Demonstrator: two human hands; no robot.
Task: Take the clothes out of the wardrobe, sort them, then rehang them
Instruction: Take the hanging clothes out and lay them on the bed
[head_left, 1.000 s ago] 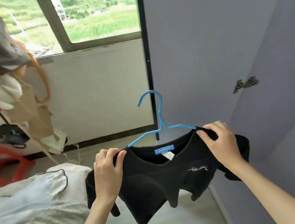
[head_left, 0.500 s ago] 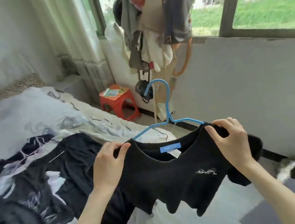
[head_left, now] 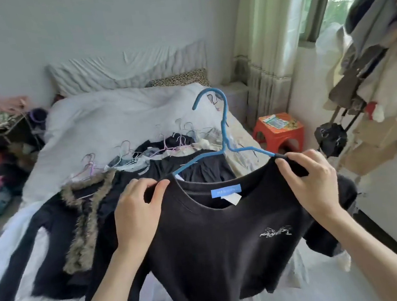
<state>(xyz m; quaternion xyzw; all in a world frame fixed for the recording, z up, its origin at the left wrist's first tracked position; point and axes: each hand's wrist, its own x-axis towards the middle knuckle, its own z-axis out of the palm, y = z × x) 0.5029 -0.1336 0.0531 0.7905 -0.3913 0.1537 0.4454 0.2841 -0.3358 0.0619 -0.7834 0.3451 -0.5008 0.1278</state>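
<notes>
Shift: view has swung from the window wall to face the bed (head_left: 118, 115); the black top stays held up in front
Left hand (head_left: 134, 208): grip pinched on the black top (head_left: 225, 252) at its left shoulder
Right hand (head_left: 314, 183): grip pinched on the right shoulder, over the blue hanger (head_left: 224, 132)
Bed: dark clothes on hangers (head_left: 128, 156) already laid out
Progress: removal under way; sorting and rehanging seemingly still ahead
</notes>
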